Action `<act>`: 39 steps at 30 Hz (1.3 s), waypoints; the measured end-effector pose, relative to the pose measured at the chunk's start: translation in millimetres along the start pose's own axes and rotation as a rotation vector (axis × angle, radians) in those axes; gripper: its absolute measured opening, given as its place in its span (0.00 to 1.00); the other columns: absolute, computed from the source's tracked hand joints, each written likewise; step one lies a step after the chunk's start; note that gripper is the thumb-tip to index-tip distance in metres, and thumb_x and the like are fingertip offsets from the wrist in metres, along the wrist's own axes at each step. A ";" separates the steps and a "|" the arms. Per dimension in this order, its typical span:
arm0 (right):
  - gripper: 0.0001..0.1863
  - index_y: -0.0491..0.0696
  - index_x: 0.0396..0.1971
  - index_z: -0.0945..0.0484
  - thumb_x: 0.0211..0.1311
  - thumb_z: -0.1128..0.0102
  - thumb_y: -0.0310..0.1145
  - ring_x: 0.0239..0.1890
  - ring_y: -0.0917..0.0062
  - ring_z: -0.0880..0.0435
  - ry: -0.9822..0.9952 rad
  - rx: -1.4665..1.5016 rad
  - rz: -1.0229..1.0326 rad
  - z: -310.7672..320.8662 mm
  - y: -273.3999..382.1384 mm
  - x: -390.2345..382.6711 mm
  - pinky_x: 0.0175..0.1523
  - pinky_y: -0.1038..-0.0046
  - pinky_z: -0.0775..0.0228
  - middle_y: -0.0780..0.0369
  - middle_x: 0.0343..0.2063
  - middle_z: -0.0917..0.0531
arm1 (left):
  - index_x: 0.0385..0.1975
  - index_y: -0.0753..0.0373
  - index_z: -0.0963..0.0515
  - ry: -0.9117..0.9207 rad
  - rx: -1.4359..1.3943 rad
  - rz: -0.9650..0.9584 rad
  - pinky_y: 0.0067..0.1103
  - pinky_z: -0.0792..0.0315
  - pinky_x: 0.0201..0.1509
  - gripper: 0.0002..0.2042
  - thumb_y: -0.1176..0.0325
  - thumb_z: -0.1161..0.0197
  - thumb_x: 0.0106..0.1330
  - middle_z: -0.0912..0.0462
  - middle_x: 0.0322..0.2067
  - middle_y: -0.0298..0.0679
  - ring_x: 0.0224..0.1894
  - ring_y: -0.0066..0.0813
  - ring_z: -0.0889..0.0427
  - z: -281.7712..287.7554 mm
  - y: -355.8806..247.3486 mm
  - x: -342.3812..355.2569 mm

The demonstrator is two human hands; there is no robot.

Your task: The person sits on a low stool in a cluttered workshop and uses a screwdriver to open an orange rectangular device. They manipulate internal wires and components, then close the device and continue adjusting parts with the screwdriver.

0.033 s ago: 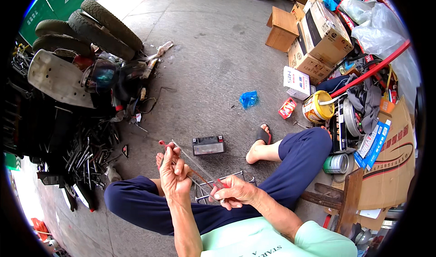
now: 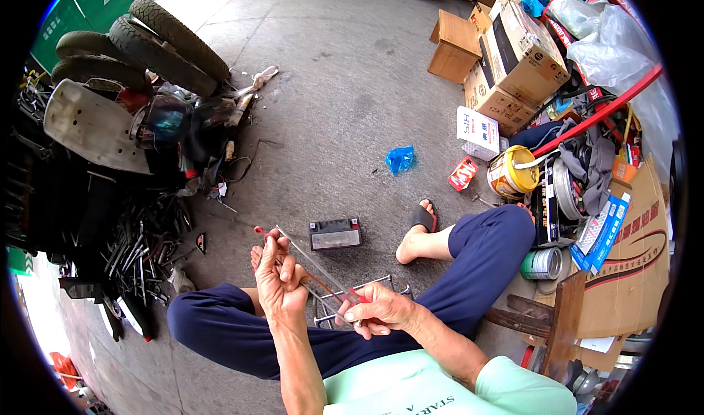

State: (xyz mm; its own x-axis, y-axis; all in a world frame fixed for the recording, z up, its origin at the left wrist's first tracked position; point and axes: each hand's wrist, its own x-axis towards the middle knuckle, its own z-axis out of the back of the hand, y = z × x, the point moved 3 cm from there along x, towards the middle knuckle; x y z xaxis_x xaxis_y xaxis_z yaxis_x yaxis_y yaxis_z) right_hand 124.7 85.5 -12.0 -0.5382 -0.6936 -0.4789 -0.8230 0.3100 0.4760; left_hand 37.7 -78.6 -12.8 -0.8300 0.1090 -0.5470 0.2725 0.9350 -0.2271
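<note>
My right hand (image 2: 380,309) is closed around the red handle of a screwdriver (image 2: 317,263), whose long metal shaft slants up and left past my left fingertips. Thumb and fingers of my left hand (image 2: 281,277) pinch a thin reddish cable (image 2: 323,286). A small red end sticks out beyond the left thumb, and the cable's other end runs down to my right fingers. What exactly lies inside the left grip is partly hidden. Just ahead on the floor stands a black battery (image 2: 335,234), untouched. Below my hands, between my legs, is a thin metal frame (image 2: 400,279), partly covered.
Loose tools (image 2: 139,257) lie heaped at the left, below old tyres (image 2: 169,45). A blue plastic scrap (image 2: 400,160) rests on the floor ahead. At right are a yellow bucket (image 2: 511,174), cardboard boxes (image 2: 524,56), a tin can (image 2: 543,263) and a wooden stool (image 2: 566,316).
</note>
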 end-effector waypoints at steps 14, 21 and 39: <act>0.09 0.37 0.33 0.25 0.55 0.40 0.27 0.09 0.87 0.30 -0.221 -0.381 0.084 18.4 68.8 -62.6 0.11 0.86 0.45 0.59 0.15 0.22 | 0.46 0.62 0.25 -0.092 0.775 -0.311 0.09 0.36 0.18 0.14 0.64 0.39 0.62 0.19 0.38 0.36 0.29 0.22 0.18 -48.8 -78.5 2.8; 0.04 0.40 0.24 0.31 0.54 0.46 0.23 0.05 0.84 0.32 -0.711 -0.786 0.349 35.8 164.2 -58.7 0.08 0.83 0.47 0.61 0.09 0.26 | 0.37 0.67 0.20 0.091 1.395 -0.745 0.13 0.35 0.29 0.08 0.71 0.37 0.60 0.20 0.27 0.30 0.27 0.12 0.28 -88.5 -116.3 37.0; 0.05 0.49 0.33 0.26 0.59 0.43 0.31 0.14 0.85 0.31 -0.760 -0.521 -0.113 171.6 252.9 43.3 0.17 0.85 0.41 0.66 0.18 0.23 | 0.35 0.65 0.24 0.063 0.793 0.024 0.13 0.46 0.22 0.11 0.61 0.42 0.65 0.33 0.19 0.24 0.20 0.11 0.40 -77.3 -124.6 158.5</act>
State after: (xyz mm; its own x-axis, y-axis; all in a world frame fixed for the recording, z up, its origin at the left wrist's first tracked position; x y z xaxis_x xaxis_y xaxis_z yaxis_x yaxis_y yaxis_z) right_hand -137.9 245.4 -39.0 -0.5856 -0.0321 -0.8100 -0.7915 -0.1930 0.5799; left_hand -165.5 -151.7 -8.9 -0.8390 0.1672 -0.5178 0.5362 0.4160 -0.7345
